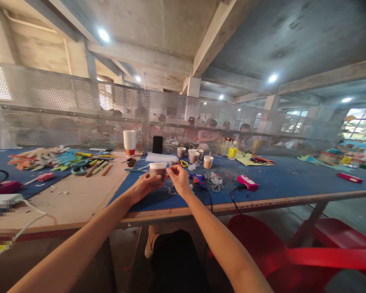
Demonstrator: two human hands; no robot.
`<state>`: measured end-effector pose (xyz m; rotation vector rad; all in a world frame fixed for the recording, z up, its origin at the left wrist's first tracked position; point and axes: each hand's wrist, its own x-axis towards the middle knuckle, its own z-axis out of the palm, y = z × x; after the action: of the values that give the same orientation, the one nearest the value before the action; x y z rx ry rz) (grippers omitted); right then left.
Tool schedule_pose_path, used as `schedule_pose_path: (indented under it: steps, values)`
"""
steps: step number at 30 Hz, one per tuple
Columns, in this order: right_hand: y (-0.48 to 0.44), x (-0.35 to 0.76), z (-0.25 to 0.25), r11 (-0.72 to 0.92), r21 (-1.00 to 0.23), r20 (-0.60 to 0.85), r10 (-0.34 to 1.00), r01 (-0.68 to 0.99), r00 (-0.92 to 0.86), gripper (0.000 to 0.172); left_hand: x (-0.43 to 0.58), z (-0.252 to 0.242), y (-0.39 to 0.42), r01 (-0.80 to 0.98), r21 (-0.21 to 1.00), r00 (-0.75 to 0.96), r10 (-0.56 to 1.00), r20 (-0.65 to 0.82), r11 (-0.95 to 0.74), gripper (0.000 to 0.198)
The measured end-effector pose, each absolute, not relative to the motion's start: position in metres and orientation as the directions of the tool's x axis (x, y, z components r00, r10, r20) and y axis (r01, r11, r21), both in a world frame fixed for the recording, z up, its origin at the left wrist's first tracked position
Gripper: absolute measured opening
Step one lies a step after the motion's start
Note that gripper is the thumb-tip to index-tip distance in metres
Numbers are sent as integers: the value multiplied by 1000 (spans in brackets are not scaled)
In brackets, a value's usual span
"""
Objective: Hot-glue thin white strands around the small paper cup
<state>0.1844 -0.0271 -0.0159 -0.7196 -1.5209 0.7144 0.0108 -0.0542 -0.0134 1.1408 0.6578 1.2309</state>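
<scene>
My left hand [144,186] is wrapped around a small paper cup [157,171] with a white rim and a brown covering, held upright above the blue table mat. Close to the cup's right side, my right hand [179,180] is closed in a pinch; what its fingertips hold, if anything, is too small to make out. Just right of that hand lie a blue and orange glue gun [198,179] and a tangle of pale cord [215,181]. Behind it are a yellow-handled tool [183,163] and a similar brown cup [208,162].
More small cups [181,151] stand behind, near a black phone [157,144] and stacked white paper cups [129,141]. Coloured strips [49,158] and scissors [78,167] lie left. A corded pink device [248,182] lies right. Red chairs [262,240] stand below the table edge.
</scene>
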Motion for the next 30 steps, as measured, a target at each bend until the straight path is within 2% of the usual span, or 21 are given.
schedule_pose_path:
  steps: [30]
  values:
    - [-25,184,-16,567,-823,567,821,-11,-73,21,9,-17,-51,-385,921,297,935,193,-68,36]
